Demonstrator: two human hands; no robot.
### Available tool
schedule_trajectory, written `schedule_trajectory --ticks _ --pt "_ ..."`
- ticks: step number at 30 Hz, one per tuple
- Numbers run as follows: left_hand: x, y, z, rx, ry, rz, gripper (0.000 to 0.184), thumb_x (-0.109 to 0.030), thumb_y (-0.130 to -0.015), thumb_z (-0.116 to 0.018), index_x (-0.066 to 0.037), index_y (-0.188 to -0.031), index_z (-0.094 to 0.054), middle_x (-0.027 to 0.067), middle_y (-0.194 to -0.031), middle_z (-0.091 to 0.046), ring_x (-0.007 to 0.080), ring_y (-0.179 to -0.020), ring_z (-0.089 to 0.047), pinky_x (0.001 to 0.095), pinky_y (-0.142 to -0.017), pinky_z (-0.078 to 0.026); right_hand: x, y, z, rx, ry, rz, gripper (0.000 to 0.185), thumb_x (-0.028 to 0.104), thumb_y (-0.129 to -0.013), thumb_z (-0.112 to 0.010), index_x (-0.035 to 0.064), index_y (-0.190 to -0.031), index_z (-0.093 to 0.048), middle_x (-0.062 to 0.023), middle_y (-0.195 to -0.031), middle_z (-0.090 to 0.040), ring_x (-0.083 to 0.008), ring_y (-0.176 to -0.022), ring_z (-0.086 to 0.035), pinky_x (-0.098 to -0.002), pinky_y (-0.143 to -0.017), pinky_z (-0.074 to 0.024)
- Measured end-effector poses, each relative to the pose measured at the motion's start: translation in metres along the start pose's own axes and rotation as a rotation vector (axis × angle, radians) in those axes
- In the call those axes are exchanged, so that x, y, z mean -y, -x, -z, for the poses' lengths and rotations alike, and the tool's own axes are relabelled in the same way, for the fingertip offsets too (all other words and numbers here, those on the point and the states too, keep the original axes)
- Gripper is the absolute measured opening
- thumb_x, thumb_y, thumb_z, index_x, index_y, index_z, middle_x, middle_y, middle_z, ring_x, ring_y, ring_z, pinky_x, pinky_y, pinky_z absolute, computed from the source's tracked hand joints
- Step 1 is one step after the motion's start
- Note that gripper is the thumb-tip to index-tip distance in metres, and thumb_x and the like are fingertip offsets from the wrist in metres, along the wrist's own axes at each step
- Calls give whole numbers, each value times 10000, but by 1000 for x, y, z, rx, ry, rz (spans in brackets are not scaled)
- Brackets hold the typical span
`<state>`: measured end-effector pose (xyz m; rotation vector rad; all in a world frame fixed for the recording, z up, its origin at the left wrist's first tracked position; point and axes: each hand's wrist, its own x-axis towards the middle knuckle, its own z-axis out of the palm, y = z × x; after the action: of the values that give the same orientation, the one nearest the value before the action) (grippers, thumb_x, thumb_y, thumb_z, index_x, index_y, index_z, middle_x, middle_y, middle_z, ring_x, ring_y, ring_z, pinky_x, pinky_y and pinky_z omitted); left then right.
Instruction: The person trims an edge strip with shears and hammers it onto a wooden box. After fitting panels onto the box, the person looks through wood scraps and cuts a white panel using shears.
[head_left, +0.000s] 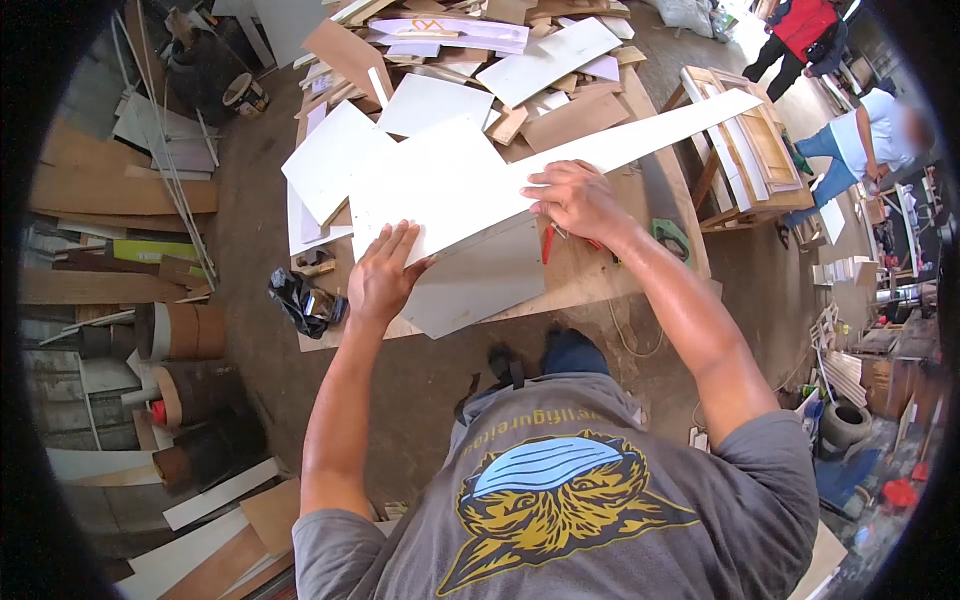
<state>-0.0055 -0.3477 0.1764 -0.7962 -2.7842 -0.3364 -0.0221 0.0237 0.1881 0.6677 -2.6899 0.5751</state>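
Observation:
A white board (430, 190) is tilted over the worktable, its thick near edge towards me. My left hand (383, 268) grips its near left corner, fingers flat on top and thumb along the edge. My right hand (580, 205) closes over the right end of that edge, fingers bent on the white surface. From beneath this hand a long white strip (660, 130) reaches to the right; whether it is joined to the board I cannot tell. Below the edge lies a grey panel (475, 285). A red-handled tool (548, 243) lies near my right wrist.
Offcuts (450, 65) are heaped at the back of the worktable (600, 285). A green-handled tool (670, 238) lies at right, a black plastic bag (297, 303) at left. Beyond stand a wooden frame stack (755, 150) and two people, one in a white shirt (868, 125). Boards line the left wall.

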Motion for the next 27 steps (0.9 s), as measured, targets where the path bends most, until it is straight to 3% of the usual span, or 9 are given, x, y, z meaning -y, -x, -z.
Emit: schedule_trajectory --ticks 6,9,11,13,18,21,24,25,27 --pt "-42 -32 0 21 -21 97 559 -478 -953 -725 -70 -1334 -686 159 -1374 -687 386 -1236 -673 450 -954 -587 -8 -1 -6 -11 -5 37 244 307 -902 -751 229 -1123 -821 30 -1233 -763 -204 -1192 -654 -403 -1051 -482" --pt "-80 -67 -13 -135 3 -112 535 -512 -946 -706 -95 -1280 -723 123 -1294 -725 395 -1231 -662 447 -1001 -564 -8 -2 -8 -17 -35 34 263 309 -895 -757 229 -1139 -814 22 -1230 -761 -213 -1199 -652 -409 -1056 -481" --pt "-95 -74 -26 -118 31 -68 492 -478 -940 -725 -126 -1283 -730 108 -1303 -725 390 -1228 -662 449 -1003 -562 -10 0 -10 -30 -50 38 280 312 -891 -762 224 -1153 -808 17 -1235 -757 -223 -1216 -644 -421 -1065 -478" --pt "-97 -75 -37 -141 37 -44 436 -419 -927 -754 -187 -1296 -736 82 -1314 -728 395 -1208 -675 465 -990 -570 -8 4 -14 -119 15 80 285 304 -889 -763 209 -1154 -804 -14 -1255 -745 -237 -1238 -632 -433 -1070 -477" --pt "-101 -77 -41 -160 30 -18 403 -297 -911 -781 -187 -1294 -728 90 -1309 -732 417 -1171 -700 453 -955 -594 -14 59 -32 -527 168 230 352 339 -889 -791 131 -1166 -730 -98 -1238 -668 -310 -1193 -614 -479 -1053 -480" --pt "-101 -78 -39 -154 27 1 381 -300 -925 -768 -194 -1290 -733 87 -1307 -735 415 -1180 -699 467 -962 -593 -57 107 -88 -37 17 -300 529 403 -867 -803 111 -1286 -667 -139 -1308 -610 -350 -1267 -560 -488 -1090 -428" --pt "-103 -79 -40 -145 18 20 363 -314 -940 -758 -198 -1283 -741 84 -1312 -734 410 -1194 -695 484 -970 -591 -84 117 -137 320 2 -837 778 571 -860 -767 104 -1430 -518 -166 -1390 -552 -381 -1303 -523 -516 -1089 -408" --pt "-104 -79 -40 -143 12 29 358 -321 -945 -754 -200 -1281 -744 83 -1315 -734 409 -1199 -693 489 -973 -590 -89 110 -144 484 -24 -923 1001 723 -828 -717 80 -1526 -398 -222 -1448 -500 -410 -1382 -463 -545 -1116 -385" --pt "-104 -78 -41 -157 -11 36 357 -370 -946 -751 -209 -1265 -755 68 -1304 -740 393 -1187 -701 496 -971 -591 -83 101 -161 449 14 -984 1039 723 -836 -708 30 -1535 -378 -272 -1438 -494 -438 -1378 -468 -560 -1128 -372"
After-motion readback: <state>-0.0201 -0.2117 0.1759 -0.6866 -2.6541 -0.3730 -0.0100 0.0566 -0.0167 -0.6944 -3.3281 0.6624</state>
